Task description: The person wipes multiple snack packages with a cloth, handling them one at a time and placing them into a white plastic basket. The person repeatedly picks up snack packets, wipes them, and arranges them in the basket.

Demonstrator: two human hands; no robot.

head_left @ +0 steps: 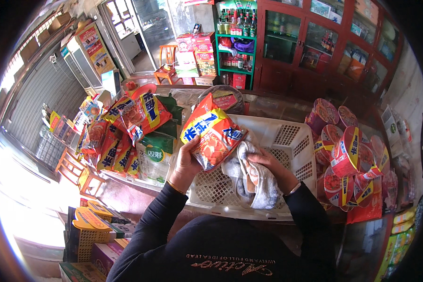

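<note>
A red and yellow instant-noodle bag (211,135) is gripped along its left edge by my left hand (187,162). My right hand (268,165) holds a grey-white cloth (255,181) against the bag's right side, and the cloth hangs down in folds. Both are above a white plastic basket (299,144) with a lattice floor and walls. To the left, similar noodle bags (141,114) are heaped beside and on clear packs of vermicelli (155,158) with green labels. Some fingers of my right hand are hidden by the cloth.
Stacked noodle cups (347,151) stand right of the basket. A round lidded container (225,98) sits behind it. Cartons (102,257) are piled at the lower left, near a wooden chair (83,176). Further back are a green bottle shelf (236,53) and a red-brown cabinet (282,74).
</note>
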